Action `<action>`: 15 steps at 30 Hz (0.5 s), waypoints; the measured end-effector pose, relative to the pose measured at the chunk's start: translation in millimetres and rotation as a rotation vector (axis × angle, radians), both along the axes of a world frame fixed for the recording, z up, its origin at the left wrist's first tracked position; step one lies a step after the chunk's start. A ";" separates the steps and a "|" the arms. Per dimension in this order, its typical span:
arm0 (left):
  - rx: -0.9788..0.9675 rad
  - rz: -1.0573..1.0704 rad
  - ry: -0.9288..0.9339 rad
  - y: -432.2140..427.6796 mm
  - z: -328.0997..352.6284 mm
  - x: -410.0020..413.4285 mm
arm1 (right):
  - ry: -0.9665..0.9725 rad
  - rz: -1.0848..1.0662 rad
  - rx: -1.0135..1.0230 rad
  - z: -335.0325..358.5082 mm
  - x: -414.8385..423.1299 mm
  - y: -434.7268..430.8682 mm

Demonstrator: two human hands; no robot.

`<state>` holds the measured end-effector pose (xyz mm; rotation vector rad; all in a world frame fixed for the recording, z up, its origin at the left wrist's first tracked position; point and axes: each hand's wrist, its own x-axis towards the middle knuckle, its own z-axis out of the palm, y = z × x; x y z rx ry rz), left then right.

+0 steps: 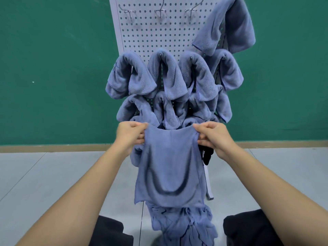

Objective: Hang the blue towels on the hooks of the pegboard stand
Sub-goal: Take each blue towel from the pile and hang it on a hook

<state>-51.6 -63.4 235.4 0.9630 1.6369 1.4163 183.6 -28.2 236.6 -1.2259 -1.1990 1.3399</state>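
A blue towel (pixel 169 167) hangs flat in front of the white pegboard stand (pixel 159 36). My left hand (pixel 130 134) pinches its top left corner and my right hand (pixel 212 136) pinches its top right corner. Several blue towels (pixel 166 80) hang draped over hooks in two rows on the lower board. One more towel (pixel 229 27) hangs at the top right. Three bare metal hooks (pixel 160 12) stick out in the top row. A pile of blue towels (pixel 184 226) lies on the floor below the held one.
A green wall (pixel 53 68) stands behind the stand, with a tan baseboard and grey floor (pixel 53 174). My dark-clad knees (pixel 248 229) show at the bottom edge. A black strap (pixel 206 155) hangs near the stand's right leg.
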 end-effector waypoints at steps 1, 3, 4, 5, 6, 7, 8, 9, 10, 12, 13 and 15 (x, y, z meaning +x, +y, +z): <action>0.014 -0.039 0.018 -1.8 3.2 14.2 | -0.007 0.042 0.008 -0.4 -9.9 -4.7; 0.027 -0.104 0.044 -4.5 6.1 36.4 | -0.023 0.109 0.033 -2.3 -26.6 -14.0; 0.030 -0.129 0.058 -6.1 7.1 44.8 | -0.025 0.128 0.046 -3.5 -32.7 -18.0; 0.036 -0.150 0.073 -7.2 7.2 50.8 | -0.022 0.136 0.058 -4.5 -37.1 -21.2; 0.046 -0.169 0.080 -8.2 7.3 55.2 | -0.014 0.139 0.067 -4.2 -39.9 -24.1; 0.056 -0.185 0.073 -9.5 7.7 58.6 | -0.002 0.140 0.075 -3.6 -41.0 -25.9; 0.067 -0.200 0.058 -10.7 8.3 60.8 | 0.018 0.148 0.084 -2.3 -40.8 -27.3; 0.079 -0.218 0.039 -11.8 9.2 62.2 | 0.038 0.168 0.092 -0.8 -39.4 -28.0; 0.090 -0.240 0.029 -12.6 9.5 62.3 | 0.063 0.198 0.093 0.9 -36.9 -28.3; 0.090 -0.286 0.042 -12.9 9.6 61.1 | 0.127 0.252 0.077 4.0 -30.3 -26.9; 0.088 -0.298 0.048 -12.6 9.1 60.4 | 0.153 0.270 0.073 5.6 -27.2 -26.2; 0.087 -0.292 0.034 -11.5 8.3 59.4 | 0.125 0.244 0.129 8.1 -21.2 -23.4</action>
